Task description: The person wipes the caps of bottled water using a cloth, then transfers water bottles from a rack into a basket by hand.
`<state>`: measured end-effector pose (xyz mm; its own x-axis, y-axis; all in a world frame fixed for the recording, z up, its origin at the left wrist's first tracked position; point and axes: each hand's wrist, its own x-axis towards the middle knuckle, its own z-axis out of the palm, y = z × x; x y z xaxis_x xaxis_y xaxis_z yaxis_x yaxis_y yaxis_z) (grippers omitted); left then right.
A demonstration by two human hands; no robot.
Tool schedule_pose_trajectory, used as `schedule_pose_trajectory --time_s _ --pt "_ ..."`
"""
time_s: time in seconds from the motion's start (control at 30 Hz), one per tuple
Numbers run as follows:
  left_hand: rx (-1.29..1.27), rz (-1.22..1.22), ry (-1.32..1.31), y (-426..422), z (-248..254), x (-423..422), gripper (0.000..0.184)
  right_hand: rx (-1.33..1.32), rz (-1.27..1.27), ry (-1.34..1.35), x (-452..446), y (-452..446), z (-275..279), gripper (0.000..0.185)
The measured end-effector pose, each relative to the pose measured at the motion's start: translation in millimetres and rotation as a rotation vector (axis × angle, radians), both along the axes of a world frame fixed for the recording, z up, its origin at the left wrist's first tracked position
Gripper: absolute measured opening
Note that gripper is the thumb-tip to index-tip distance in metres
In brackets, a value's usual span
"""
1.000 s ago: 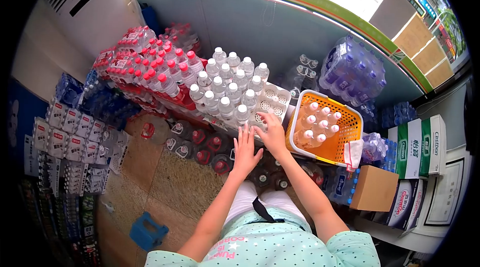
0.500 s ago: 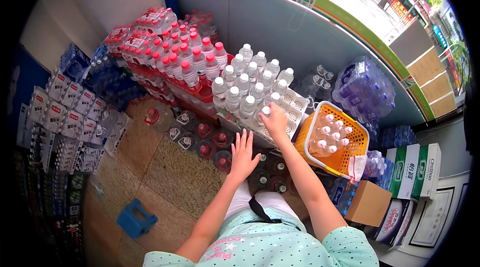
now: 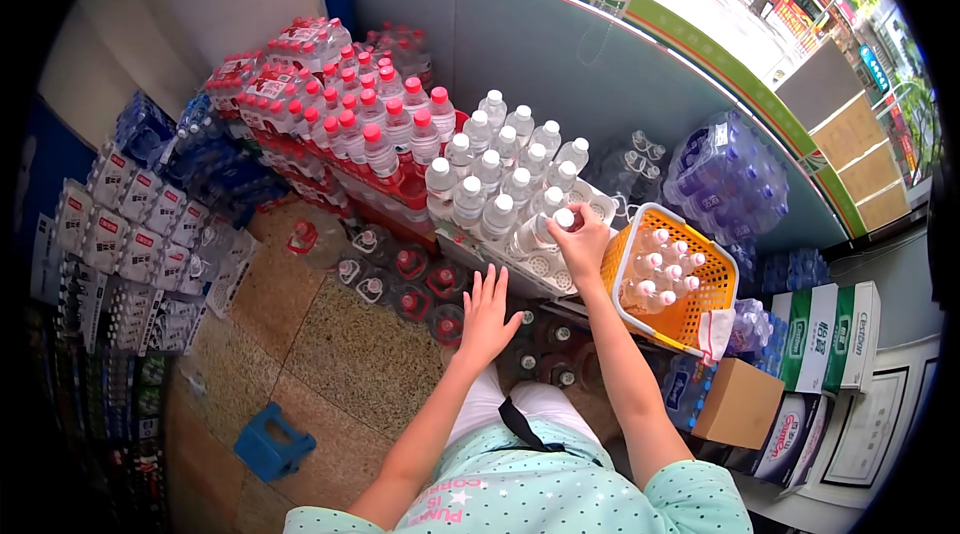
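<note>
Clear plastic bottle with a white cap point(image 3: 537, 232), one, tilted, cap end toward the right; located over the near right part of the white rack with round openwork cells point(image 3: 543, 265). Whether its base rests in a cell cannot be told.

Right hand point(image 3: 586, 244), one: grip clamped on the bottle, thumb and fingers together at the cap end.

Left hand point(image 3: 485, 322), one: grip apart, fingers spread, palm down, just beside the near side of the rack; contact cannot be told.

Clear bottles with white caps point(image 3: 499, 222), a group, upright in rows, filling the left and far parts of the rack.

Yellow plastic basket with openwork walls point(image 3: 714, 286), one, right of the rack; within it, upright clear bottles with pale pinkish caps point(image 3: 659, 300), grouped at the left.

Clear bottles with red caps point(image 3: 381, 152), many, left of the rack, the nearest in a red plastic crate point(image 3: 407, 188).

Large bottles with red caps point(image 3: 413, 302), several, on the floor, near side of the rack.

Blue plastic stool point(image 3: 262, 454), one, on the floor, near left.
</note>
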<state>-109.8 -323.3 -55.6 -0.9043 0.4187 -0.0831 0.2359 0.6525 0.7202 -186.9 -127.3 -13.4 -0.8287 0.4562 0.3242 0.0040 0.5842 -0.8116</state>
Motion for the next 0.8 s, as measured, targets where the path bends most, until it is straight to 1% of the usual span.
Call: schedule_pose_trajectory --time_s 0.07,0.2,0.3,0.37,0.43,0.57,0.6,0.7,0.8 --pt "-0.025 -0.046 0.010 7 3 3 0.084 0.005 -0.021 -0.027 11 9 26 0.026" --pt "-0.048 -0.136 0.017 27 2 10 0.081 -0.110 -0.038 0.071 42 27 73 0.024" --pt "-0.046 -0.212 0.028 47 2 19 0.080 -0.105 -0.089 0.104 71 53 96 0.024" --pt "-0.091 -0.265 0.012 61 3 26 0.080 -0.028 -0.151 0.107 91 77 102 0.025" --pt "-0.121 -0.326 0.004 77 7 33 0.080 -0.011 -0.227 0.102 113 92 123 0.025" --pt "-0.120 -0.431 0.012 110 14 50 0.081 0.032 -0.335 0.104 160 130 143 0.025" --pt "-0.113 -0.453 0.021 119 14 55 0.082 -0.003 -0.354 0.131 169 139 144 0.025" --pt "-0.089 -0.514 0.059 144 15 69 0.083 0.052 -0.438 0.103 200 167 146 0.025" --pt "-0.124 -0.575 0.094 168 13 82 0.083 0.062 -0.501 0.070 225 194 137 0.026"
